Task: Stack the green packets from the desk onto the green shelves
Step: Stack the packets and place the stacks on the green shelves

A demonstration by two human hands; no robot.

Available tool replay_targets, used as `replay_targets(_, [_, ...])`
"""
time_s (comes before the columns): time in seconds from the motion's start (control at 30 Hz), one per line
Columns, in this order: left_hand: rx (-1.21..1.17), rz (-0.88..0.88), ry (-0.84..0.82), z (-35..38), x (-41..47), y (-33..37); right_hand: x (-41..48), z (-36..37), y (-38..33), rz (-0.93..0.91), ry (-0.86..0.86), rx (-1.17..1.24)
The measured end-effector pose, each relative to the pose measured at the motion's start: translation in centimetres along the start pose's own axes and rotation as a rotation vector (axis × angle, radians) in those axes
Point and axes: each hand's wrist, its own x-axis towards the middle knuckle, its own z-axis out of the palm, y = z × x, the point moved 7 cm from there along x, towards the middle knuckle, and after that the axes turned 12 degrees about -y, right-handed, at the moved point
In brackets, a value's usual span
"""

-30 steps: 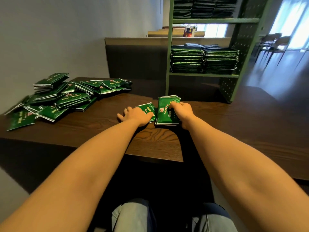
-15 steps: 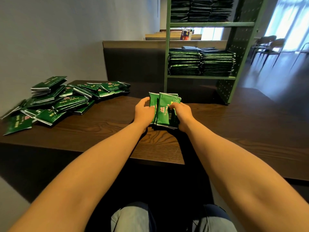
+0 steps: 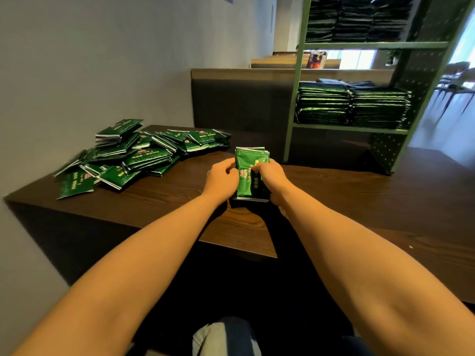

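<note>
Together, left hand (image 3: pixel 222 179) and right hand (image 3: pixel 273 179) grip a packet bundle (image 3: pixel 251 155); green shelves (image 3: pixel 347 128) hold stacked packets (image 3: pixel 352 106).

Worn on the head, single view. Looks forward and down through a wide lens that bends the edges. Sits close above both forearms. Frames left hand (image 3: pixel 222 179) and right hand (image 3: pixel 273 181) near centre, gripping a bundle of packets (image 3: pixel 248 163). Takes in the desk (image 3: pixel 347 201) ahead, a loose pile of packets (image 3: pixel 144 160) at left, green shelves (image 3: pixel 347 128) farther back at upper right, and knees (image 3: pixel 226 335) at the bottom edge.
</note>
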Motion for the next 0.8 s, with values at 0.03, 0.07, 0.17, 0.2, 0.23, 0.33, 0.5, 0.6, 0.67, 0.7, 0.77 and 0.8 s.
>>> replay_targets(0.03, [0.036,0.002,0.019,-0.9,-0.1,-0.4,0.3,0.8,0.0,-0.008,-0.011,-0.011])
replay_targets(0.07, [0.072,0.000,0.052,-1.9,-0.1,-0.9,0.6,1.6,0.1,-0.016,-0.017,-0.021])
replay_targets(0.17, [0.167,-0.020,0.213,-5.5,-0.5,-2.6,1.7,4.1,-0.1,-0.067,-0.027,-0.019])
replay_targets(0.2, [0.208,-0.037,0.271,-6.7,-0.7,-3.3,2.0,4.9,-0.1,-0.077,-0.030,-0.008])
replay_targets(0.23, [0.263,-0.070,0.321,-7.7,-1.0,-4.0,2.4,5.6,0.0,-0.082,-0.031,-0.001])
replay_targets(0.33, [0.454,-0.149,0.440,-10.5,-1.7,-6.0,3.6,6.8,1.1,-0.079,-0.005,-0.063])
replay_targets(0.5, [0.811,-0.284,0.404,-12.2,-1.1,-9.2,4.7,6.9,1.9,-0.016,0.093,-0.300])
replay_targets(0.6, [0.904,-0.331,0.326,-11.9,-0.2,-9.9,5.5,6.6,1.9,0.024,0.098,-0.349])
replay_targets(0.67, [0.927,-0.367,0.303,-12.0,0.2,-10.1,5.7,6.6,1.9,0.034,0.092,-0.373])
replay_targets(0.7, [0.917,-0.382,0.300,-12.1,0.4,-10.3,5.8,6.6,2.0,0.039,0.083,-0.378])
replay_targets(0.77, [0.884,-0.385,0.298,-12.2,0.5,-10.5,5.9,6.5,1.9,0.042,0.062,-0.368])
replay_targets(0.8, [0.871,-0.379,0.304,-12.1,0.5,-10.5,5.9,6.4,1.9,0.039,0.052,-0.362])
